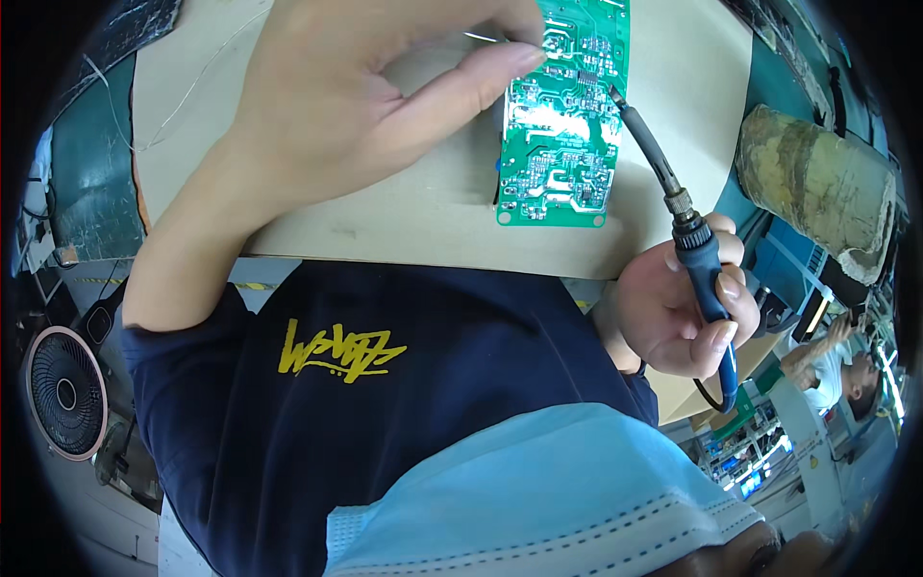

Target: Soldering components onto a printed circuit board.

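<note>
Green and shiny with solder spots, the circuit board lay flat on the pale wooden bench top, near its front edge and just ahead of the person's chest. The left hand rested over the board's left side, its thumb and forefinger closed narrowly on a thin solder wire that pointed at the upper part of the board. The right hand was wrapped firmly around the blue handle of a soldering iron, and the dark tip touched, or almost touched, the right edge of the board; I could not tell which. To do this joint well, I judged that the tip should sit steady on one pad only, the wire should meet the heated pad and not the tip, and the left hand should keep the board from sliding. A stained brownish roll stood to the right, well apart, and a round fan was low on the left.
</note>
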Motion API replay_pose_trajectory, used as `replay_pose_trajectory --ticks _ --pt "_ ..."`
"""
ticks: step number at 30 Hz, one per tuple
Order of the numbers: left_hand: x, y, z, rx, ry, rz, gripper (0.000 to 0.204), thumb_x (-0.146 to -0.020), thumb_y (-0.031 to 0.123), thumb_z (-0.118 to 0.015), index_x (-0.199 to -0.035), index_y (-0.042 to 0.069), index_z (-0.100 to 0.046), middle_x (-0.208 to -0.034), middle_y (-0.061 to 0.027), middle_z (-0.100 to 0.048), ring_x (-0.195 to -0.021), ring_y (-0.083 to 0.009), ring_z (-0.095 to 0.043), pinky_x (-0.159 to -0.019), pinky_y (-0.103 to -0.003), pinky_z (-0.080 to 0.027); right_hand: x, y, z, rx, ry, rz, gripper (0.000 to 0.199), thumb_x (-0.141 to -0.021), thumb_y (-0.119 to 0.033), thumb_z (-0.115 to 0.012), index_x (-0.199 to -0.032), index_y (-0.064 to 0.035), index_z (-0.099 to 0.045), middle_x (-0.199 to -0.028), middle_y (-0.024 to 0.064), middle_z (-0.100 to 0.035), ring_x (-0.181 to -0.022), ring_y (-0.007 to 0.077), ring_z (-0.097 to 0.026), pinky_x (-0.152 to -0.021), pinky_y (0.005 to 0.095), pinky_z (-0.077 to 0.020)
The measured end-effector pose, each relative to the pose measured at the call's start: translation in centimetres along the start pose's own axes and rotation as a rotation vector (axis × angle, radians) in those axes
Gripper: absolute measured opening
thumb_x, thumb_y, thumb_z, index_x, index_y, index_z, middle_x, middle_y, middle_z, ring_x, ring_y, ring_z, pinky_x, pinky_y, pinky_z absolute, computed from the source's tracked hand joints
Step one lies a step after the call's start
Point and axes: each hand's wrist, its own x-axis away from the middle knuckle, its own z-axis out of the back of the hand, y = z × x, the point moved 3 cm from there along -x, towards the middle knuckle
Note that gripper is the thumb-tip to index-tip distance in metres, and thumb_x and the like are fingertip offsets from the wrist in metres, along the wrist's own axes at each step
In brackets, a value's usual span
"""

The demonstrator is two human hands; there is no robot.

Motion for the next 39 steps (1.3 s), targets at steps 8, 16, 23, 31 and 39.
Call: replay_pose_trajectory --ticks 8,16,23,31,39 --pt "-0.1 0.0 -0.1 -0.088 0.038 -0.110 0.019 -0.074 -0.001 -0.080 -0.088 0.005 -0.070 -0.071 -0.0077 -0.062 -0.062 -0.0235 -0.056 -0.058 -0.033 -0.042 0.8 -0.5 0.5 -0.017 0.044 -0.031 0.040 -0.099 -0.032 -0.046 -0.114 -0.0004 -0.064 -0.072 0.0106 -0.061 -0.071 0.0238 -0.053 -0.076 0.0444 -0.0342" --pt "0.0 -0.4 -1.1 -0.089 0.127 -0.219 0.019 -0.072 -0.002 -0.081 -0.085 0.006 -0.069 -0.068 -0.0053 -0.061 -0.061 -0.0228 -0.056 -0.065 -0.033 -0.045 0.6 -0.3 0.5 -0.028 0.031 -0.041 0.039 -0.096 -0.031 -0.048 -0.112 0.0016 -0.063 -0.069 0.0114 -0.059 -0.070 0.0247 -0.053 -0.074 0.0458 -0.0340" --pt "0.4 -0.6 -1.3 -0.011 0.098 -0.151 0.016 -0.075 -0.002 -0.079 -0.086 0.006 -0.069 -0.066 -0.0045 -0.060 -0.058 -0.0223 -0.055 -0.078 -0.039 -0.052 0.4 -0.4 0.2 -0.074 0.012 -0.082 0.040 -0.096 -0.031 -0.047 -0.112 0.0012 -0.066 -0.073 0.0128 -0.064 -0.071 0.0244 -0.054 -0.077 0.0446 -0.0344" --pt "0.4 -0.6 -1.1 -0.019 0.075 -0.130 0.016 -0.075 -0.002 -0.079 -0.086 0.006 -0.070 -0.066 -0.0040 -0.061 -0.058 -0.0217 -0.056 -0.081 -0.039 -0.053 0.3 -0.5 -0.3 -0.080 -0.010 -0.142 0.042 -0.098 -0.032 -0.043 -0.114 -0.0008 -0.067 -0.080 0.0158 -0.069 -0.077 0.0249 -0.054 -0.083 0.0438 -0.0348" --pt "0.5 -0.5 -1.0 -0.036 0.079 -0.130 0.018 -0.073 -0.002 -0.080 -0.085 0.006 -0.070 -0.066 -0.0031 -0.061 -0.059 -0.0207 -0.056 -0.079 -0.038 -0.053 0.4 -0.5 -0.1 -0.031 0.004 -0.088 0.041 -0.095 -0.030 -0.050 -0.113 0.0020 -0.066 -0.071 0.0109 -0.062 -0.069 0.0230 -0.054 -0.074 0.0439 -0.0336"
